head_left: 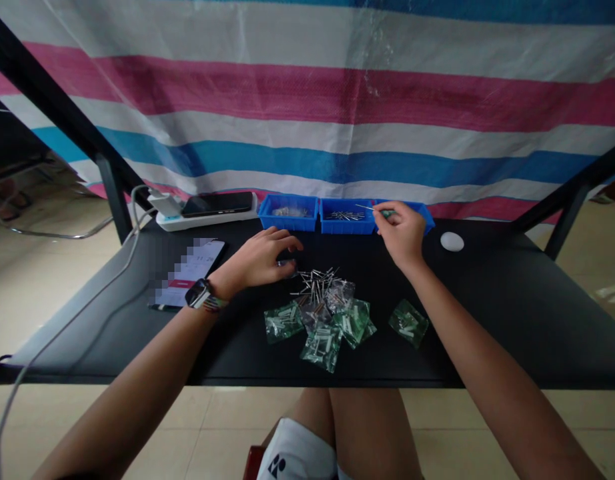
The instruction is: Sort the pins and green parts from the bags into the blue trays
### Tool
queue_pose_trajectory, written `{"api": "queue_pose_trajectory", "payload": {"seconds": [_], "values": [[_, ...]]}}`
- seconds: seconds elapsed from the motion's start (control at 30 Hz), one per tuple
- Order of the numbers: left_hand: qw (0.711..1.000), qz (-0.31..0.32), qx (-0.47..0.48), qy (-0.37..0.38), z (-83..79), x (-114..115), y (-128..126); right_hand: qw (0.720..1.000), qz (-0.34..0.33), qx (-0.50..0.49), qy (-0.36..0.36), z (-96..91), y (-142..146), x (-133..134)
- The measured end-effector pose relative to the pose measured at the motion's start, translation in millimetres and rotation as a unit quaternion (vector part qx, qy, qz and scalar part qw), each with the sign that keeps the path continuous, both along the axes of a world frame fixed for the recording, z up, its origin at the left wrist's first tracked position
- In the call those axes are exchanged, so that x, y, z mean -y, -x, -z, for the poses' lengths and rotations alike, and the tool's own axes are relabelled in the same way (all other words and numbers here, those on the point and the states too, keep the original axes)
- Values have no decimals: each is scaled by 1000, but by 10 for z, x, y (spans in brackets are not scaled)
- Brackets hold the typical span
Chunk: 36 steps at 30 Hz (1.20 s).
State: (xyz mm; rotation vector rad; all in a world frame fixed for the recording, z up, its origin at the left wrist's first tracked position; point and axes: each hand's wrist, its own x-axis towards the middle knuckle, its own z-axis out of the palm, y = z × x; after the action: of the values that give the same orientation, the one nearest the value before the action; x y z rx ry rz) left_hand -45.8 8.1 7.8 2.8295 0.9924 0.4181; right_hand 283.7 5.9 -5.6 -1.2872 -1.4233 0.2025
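My right hand [401, 233] is pinched shut on a thin metal pin with a green end [382, 211], held over the row of blue bins [290, 223] at the back of the black table [487, 313]. My left hand [263, 259] rests on the table with fingers curled, its fingertips at the left edge of a loose pile of small metal pins [315, 283]; what they hold, if anything, is hidden. A watch is on that wrist. Several small green plastic bags [332, 330] of parts lie in front of the pile.
A phone [216, 204] lies on a white power strip [187, 219] at the back left, with a cable running off the left edge. A card or paper [187, 272] lies by my left wrist. A white oval object [452, 241] sits at right. A striped tarp hangs behind.
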Motion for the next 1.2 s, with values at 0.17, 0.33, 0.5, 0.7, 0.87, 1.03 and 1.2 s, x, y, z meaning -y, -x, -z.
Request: {"api": "queue_pose_trajectory", "payload": {"seconds": [0.17,0.33,0.5,0.7,0.87,1.03,1.2], "values": [[999,-9,9,35,103,-36,2,995,-36,86,20,-2,-5,-66],[988,-15,93,124,134,-81,-5,993,-82,55,63,35,72,219],[945,-38,226,235,90,-97,-4,984,-143,10,105,47,239,373],[864,-66,378,328,60,-32,-98,962,-224,-67,144,37,455,402],[827,-34,444,344,58,142,-324,930,-292,-94,203,50,588,490],[821,-42,451,349,68,312,-503,900,-347,-125,233,42,672,557],[803,-46,478,354,96,340,-540,890,-346,-171,242,46,682,538]]}}
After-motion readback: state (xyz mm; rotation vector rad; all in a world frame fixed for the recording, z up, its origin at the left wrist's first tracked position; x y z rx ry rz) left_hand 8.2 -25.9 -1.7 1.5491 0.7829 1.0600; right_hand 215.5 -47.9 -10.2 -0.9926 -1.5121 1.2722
